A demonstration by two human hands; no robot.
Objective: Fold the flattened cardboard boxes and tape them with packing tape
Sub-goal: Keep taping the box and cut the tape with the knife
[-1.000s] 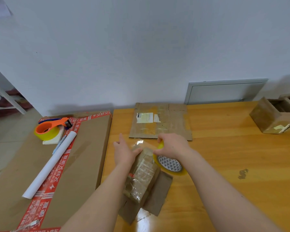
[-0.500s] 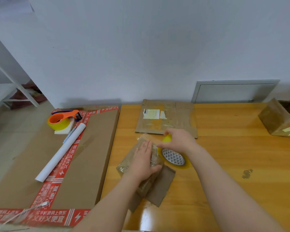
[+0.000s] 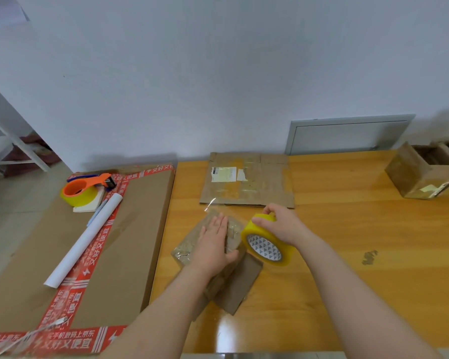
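A small brown cardboard box (image 3: 189, 248), covered in clear tape, lies on the wooden table (image 3: 347, 242) with a flap sticking out at its near right. My left hand (image 3: 214, 244) rests flat on top of it, fingers together. My right hand (image 3: 280, 226) grips a yellow roll of packing tape (image 3: 267, 242) just right of the box, tilted so its patterned core faces me. A clear strip of tape runs from the roll over the box's far end. A flattened cardboard box (image 3: 246, 182) with a white label lies further back.
Left of the table a large flat carton (image 3: 109, 242) with red printed tape carries an orange tape dispenser (image 3: 86, 189), a white paper roll (image 3: 84, 240) and a pen. Folded boxes (image 3: 423, 174) stand at the table's far right. A white wall lies behind.
My left hand slid from the box's far end onto its top and now presses it flat. My right hand lifted and tilted the tape roll a little to the right.
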